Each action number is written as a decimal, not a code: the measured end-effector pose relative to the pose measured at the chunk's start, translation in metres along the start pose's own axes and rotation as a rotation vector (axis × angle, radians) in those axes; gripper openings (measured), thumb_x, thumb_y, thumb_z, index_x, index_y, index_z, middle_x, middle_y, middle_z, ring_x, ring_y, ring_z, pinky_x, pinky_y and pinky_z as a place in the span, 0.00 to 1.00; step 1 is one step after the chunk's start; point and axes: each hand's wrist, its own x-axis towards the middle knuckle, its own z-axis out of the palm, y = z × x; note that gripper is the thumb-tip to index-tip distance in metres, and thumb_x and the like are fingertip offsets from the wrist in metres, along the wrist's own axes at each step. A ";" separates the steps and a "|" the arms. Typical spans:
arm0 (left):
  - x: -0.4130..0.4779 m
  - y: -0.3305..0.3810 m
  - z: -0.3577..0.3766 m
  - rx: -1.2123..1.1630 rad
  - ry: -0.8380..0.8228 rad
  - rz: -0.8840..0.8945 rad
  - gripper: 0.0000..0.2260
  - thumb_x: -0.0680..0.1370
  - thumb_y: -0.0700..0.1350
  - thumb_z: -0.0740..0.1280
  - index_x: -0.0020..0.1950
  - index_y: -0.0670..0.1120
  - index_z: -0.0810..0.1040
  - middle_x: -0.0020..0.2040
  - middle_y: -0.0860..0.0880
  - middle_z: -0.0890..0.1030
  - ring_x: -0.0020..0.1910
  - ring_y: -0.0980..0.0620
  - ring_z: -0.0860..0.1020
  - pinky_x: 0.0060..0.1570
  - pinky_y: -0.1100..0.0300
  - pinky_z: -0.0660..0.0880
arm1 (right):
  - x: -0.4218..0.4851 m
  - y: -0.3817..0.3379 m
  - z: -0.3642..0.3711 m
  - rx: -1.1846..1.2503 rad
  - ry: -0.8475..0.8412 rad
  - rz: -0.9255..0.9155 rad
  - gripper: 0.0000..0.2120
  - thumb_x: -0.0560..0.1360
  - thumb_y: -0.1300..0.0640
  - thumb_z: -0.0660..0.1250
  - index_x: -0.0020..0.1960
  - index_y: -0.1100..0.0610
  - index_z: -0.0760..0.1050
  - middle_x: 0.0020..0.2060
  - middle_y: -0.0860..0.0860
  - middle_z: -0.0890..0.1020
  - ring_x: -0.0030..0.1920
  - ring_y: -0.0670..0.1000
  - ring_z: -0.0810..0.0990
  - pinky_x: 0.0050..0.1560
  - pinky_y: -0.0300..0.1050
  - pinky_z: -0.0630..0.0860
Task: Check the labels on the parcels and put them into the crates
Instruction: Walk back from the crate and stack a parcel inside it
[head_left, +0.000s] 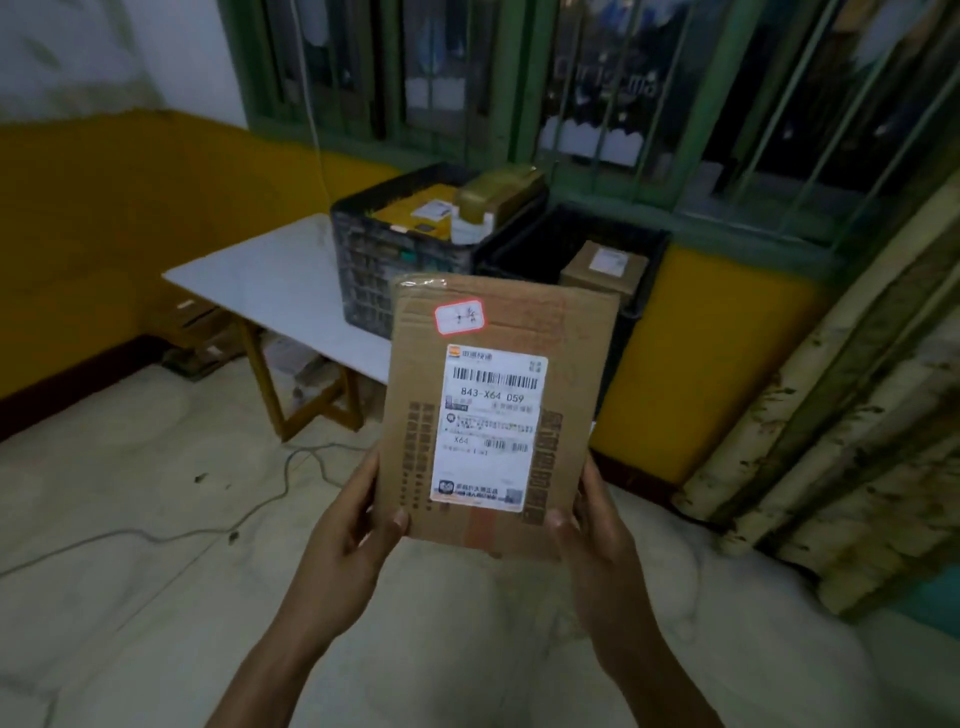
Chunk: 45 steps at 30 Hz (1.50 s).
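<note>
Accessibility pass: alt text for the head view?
A left hand and right hand grip a cardboard parcel by its lower corners, shipping label 843-X64 059 facing the camera. Behind, two dark crates hold parcels, the left one on a white table.

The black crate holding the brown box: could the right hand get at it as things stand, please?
Probably not yet: the right hand grips the cardboard parcel, and the black crate stands well beyond it.

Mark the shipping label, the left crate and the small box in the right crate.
shipping label (488, 431), head view, white middle.
left crate (374, 270), head view, front lattice wall.
small box (602, 266), head view, top face.
</note>
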 end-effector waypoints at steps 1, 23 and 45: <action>0.020 -0.001 0.004 -0.004 -0.016 0.008 0.26 0.78 0.40 0.63 0.72 0.60 0.63 0.65 0.66 0.74 0.65 0.64 0.72 0.54 0.71 0.74 | 0.017 0.002 -0.005 0.001 0.022 -0.013 0.28 0.79 0.58 0.64 0.75 0.47 0.59 0.66 0.41 0.76 0.63 0.39 0.75 0.53 0.29 0.74; 0.469 -0.005 0.137 0.132 -0.317 0.297 0.12 0.78 0.44 0.63 0.61 0.45 0.75 0.72 0.55 0.66 0.72 0.64 0.61 0.65 0.71 0.64 | 0.414 0.005 -0.180 -0.052 0.386 -0.041 0.21 0.80 0.64 0.60 0.65 0.43 0.73 0.60 0.41 0.80 0.59 0.42 0.79 0.45 0.35 0.78; 0.600 -0.051 0.140 -0.014 -0.276 0.066 0.13 0.74 0.65 0.55 0.47 0.64 0.76 0.50 0.48 0.80 0.52 0.52 0.78 0.54 0.51 0.75 | 0.495 0.046 -0.145 -0.245 0.534 0.149 0.14 0.79 0.50 0.61 0.63 0.38 0.74 0.57 0.33 0.79 0.54 0.35 0.78 0.46 0.29 0.76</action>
